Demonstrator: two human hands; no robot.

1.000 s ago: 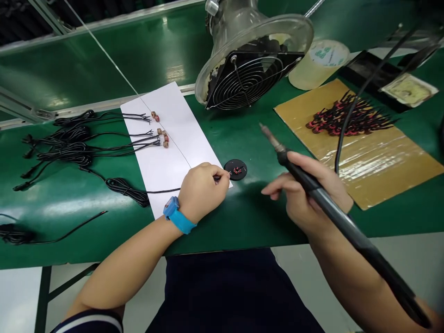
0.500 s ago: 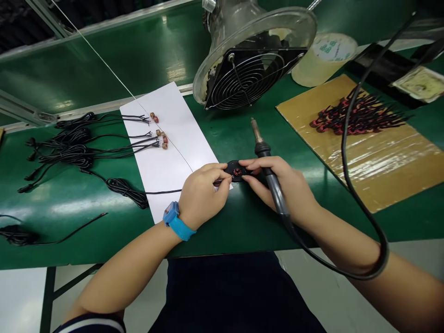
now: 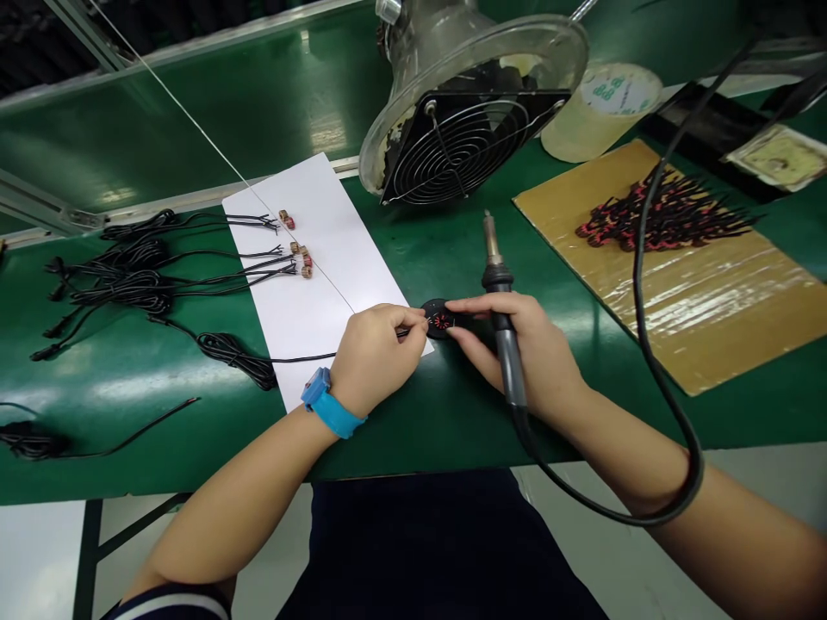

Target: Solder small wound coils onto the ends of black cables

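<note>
A small round black disc [image 3: 439, 320] with red marks round its middle lies on the green table between my hands. My left hand [image 3: 378, 349] pinches the end of a black cable [image 3: 303, 357] at the disc's left edge. That cable runs left over the white sheet to a coiled bundle. With thumb and forefinger, my right hand [image 3: 533, 349] touches the disc's right side. The same hand also holds a soldering iron [image 3: 507, 344], its bare metal tip pointing up and away from me. A thin wire [image 3: 329, 280] slants down behind my left hand.
A fume hood with a fan [image 3: 458, 155] stands at the back centre. Black cables [image 3: 139, 275] and small copper-coloured parts [image 3: 303, 258] lie left, partly on the white sheet [image 3: 323, 215]. Right, a brown board [image 3: 711, 327] bears red and black pieces [image 3: 659, 215], near a tape roll [image 3: 591, 120].
The soldering iron has turned more upright and its tip has shifted right. My left fingers have drawn back slightly from the disc, still pinching the cable end. My right fingers stay at the disc.
</note>
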